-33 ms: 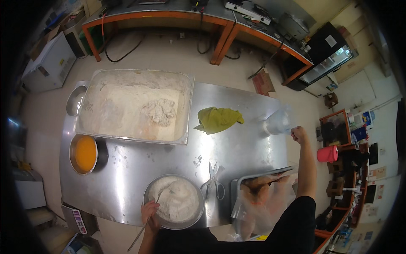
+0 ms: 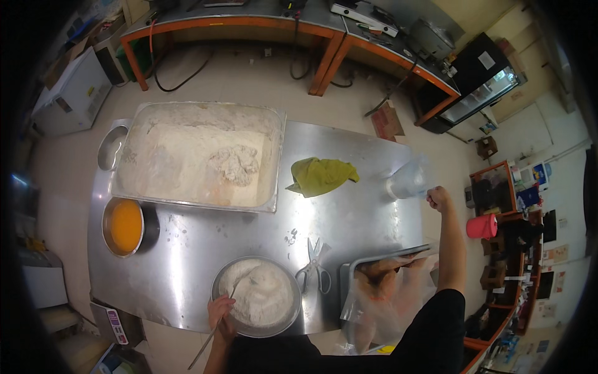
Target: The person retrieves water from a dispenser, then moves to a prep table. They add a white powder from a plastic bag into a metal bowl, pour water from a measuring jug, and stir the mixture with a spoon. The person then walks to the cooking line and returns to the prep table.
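Observation:
At the near edge of the steel table, my left hand (image 2: 221, 311) is closed around the handle of a long metal spoon (image 2: 203, 351). The spoon's head rests in white flour (image 2: 265, 294) inside a round metal bowl (image 2: 295, 310), and the hand is against the bowl's rim. Out at the table's right edge, my right hand (image 2: 438, 198) is closed on a clear plastic jug (image 2: 411, 177), seemingly by its handle. Kitchen scissors (image 2: 313, 269) lie partly spread beside the bowl. A tray (image 2: 346, 280) with raw meat pieces (image 2: 378, 282) in clear plastic is at the near right.
A large metal pan (image 2: 276, 134) of flour with a clumpy lump fills the far left of the table (image 2: 187, 262). Near it are a bowl of orange liquid (image 2: 126, 225) and another metal bowl (image 2: 112, 148). A green cloth (image 2: 321, 176) lies mid-table. Orange-framed counters (image 2: 249, 17) stand beyond.

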`<act>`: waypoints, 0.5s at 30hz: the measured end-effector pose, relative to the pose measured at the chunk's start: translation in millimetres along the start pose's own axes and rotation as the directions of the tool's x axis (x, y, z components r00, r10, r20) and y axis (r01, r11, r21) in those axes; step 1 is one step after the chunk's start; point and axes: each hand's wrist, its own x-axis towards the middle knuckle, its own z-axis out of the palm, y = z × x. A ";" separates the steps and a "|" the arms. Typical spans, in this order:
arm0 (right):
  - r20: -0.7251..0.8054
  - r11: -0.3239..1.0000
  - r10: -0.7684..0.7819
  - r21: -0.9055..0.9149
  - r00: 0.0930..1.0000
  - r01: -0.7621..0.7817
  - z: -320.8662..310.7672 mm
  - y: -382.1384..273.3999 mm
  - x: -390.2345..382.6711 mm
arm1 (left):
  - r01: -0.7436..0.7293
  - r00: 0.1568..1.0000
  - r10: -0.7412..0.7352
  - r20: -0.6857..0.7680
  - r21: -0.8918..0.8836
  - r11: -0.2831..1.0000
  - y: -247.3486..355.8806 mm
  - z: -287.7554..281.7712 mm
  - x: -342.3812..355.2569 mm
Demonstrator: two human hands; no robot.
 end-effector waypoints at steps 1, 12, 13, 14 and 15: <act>0.052 0.997 0.026 0.067 0.998 -0.030 4.1 -1.6 -9.2 | 0.001 1.000 -0.001 -0.005 0.004 1.000 0.4 0.3 -0.7; 0.474 0.974 0.181 0.035 0.862 -0.224 40.9 -15.3 -102.1 | 0.097 0.995 -0.097 0.014 -0.011 0.995 2.9 -2.1 -5.2; 0.512 0.969 0.189 0.040 0.838 -0.243 45.2 -16.4 -110.0 | 0.097 0.995 -0.097 0.011 -0.016 0.995 3.5 -2.0 -4.2; 0.534 0.965 0.207 0.027 0.820 -0.261 49.7 -18.4 -117.2 | 0.096 0.995 -0.096 0.008 -0.022 0.995 3.9 -2.1 -3.3; 0.553 0.966 0.213 0.005 0.806 -0.259 54.5 -19.9 -124.5 | 0.094 0.996 -0.094 0.006 -0.027 0.995 4.3 -2.1 -2.4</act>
